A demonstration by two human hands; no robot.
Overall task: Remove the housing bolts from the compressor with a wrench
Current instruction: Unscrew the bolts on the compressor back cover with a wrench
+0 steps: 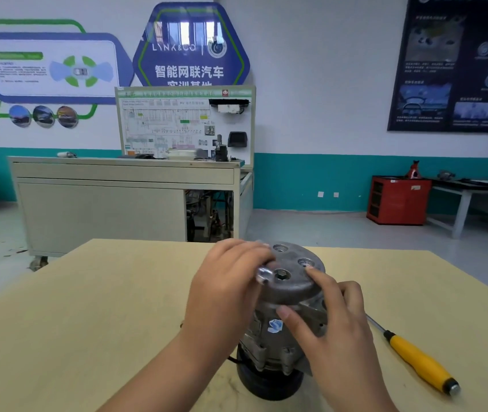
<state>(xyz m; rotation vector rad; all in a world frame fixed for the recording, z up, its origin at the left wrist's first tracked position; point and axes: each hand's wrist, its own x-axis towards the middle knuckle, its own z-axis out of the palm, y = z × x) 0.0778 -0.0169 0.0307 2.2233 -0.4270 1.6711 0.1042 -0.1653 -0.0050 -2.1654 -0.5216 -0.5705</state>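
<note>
Right hand (335,331) at lower centre-right, thumb and fingers spread and clasped round the compressor (281,337), which stands on end on the table (88,322) at bottom centre. Left hand (228,286) pinches a shiny wrench (264,274) (blurred, hard to read) at the cover's left edge, just beside a bolt (281,275). The risk: a badly seated wrench slips off, or the tall compressor tips under the turn. A screwdriver (421,361) lies lower right.
</note>
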